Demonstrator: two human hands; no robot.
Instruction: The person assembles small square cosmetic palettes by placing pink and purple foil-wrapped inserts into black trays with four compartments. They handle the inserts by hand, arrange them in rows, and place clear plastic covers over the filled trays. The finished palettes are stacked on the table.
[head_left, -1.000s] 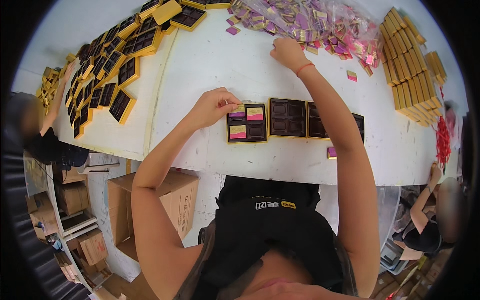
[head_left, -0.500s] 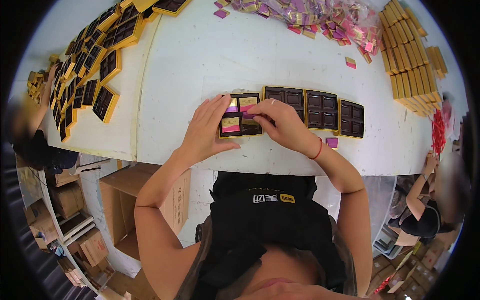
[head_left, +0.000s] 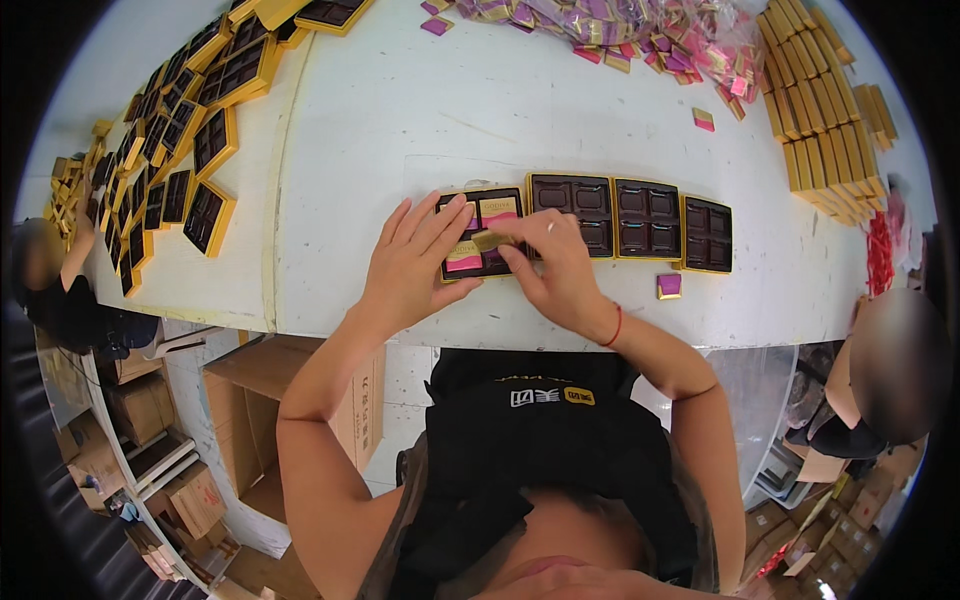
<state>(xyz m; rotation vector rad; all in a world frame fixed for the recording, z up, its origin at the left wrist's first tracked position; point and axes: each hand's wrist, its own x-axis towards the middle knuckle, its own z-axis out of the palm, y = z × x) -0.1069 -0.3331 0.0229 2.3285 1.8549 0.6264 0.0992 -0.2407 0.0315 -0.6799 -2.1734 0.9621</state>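
Observation:
My left hand (head_left: 402, 262) lies with fingers stretched over the left side of a gold-edged box with a dark compartment tray (head_left: 514, 268), its thumb by the near left corner. Pink-and-gold wrapped chocolates sit in that tray, one at the far right (head_left: 498, 208) and one at the near left (head_left: 462, 256); another is partly under my left fingers. Between the thumb and fingers of my right hand (head_left: 560, 258) is a tilted, gold-looking wrapped chocolate (head_left: 488, 240), over the tray's middle. Something purple shows beneath it in the near right compartment.
Three unfilled tray boxes (head_left: 646, 218) stand in a row to the right, a purple wrapped chocolate (head_left: 669, 286) before them. Loose chocolates (head_left: 600, 30) lie at the back, stacked gold boxes (head_left: 825, 150) at right, more tray boxes (head_left: 210, 140) at left. Other people work at both sides.
The chocolate in my right hand has tilted and lifted, now showing a gold side. My right hand has turned and shifted slightly left; my left hand stays on the box.

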